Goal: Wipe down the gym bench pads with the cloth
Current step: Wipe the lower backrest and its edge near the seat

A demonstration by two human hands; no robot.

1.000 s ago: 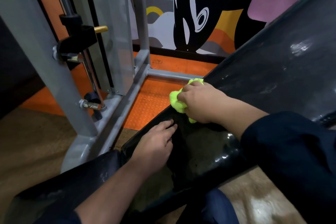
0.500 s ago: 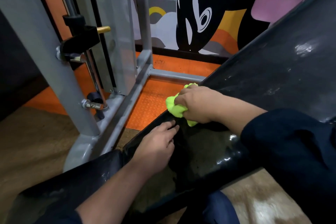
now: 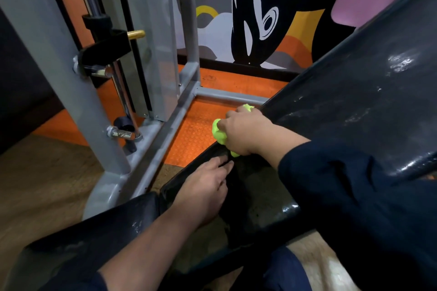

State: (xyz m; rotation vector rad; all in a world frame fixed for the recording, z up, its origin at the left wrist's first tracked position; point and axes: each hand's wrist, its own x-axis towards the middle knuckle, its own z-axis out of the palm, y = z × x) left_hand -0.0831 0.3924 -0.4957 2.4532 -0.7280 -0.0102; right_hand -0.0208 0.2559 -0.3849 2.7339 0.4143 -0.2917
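A black inclined back pad (image 3: 354, 92) rises to the upper right, shiny with damp streaks. Below it lies the black seat pad (image 3: 257, 198), and a lower black pad (image 3: 94, 241) reaches toward the bottom left. My right hand (image 3: 246, 132) is closed around a bunched neon-yellow cloth (image 3: 218, 133) and presses it on the lower left edge of the back pad, where it meets the seat. My left hand (image 3: 203, 191) rests flat on the seat pad's left edge, fingers spread, just below the cloth.
A grey steel machine frame (image 3: 151, 134) with uprights, a guide rod and a black clamp with a brass pin (image 3: 136, 34) stands close on the left. Orange rubber flooring (image 3: 201, 125) lies beyond the pads, brown floor at left, a painted mural wall behind.
My right hand with the cloth has slid a little down and left along the back pad's lower edge. My left hand has stayed in place on the seat pad.
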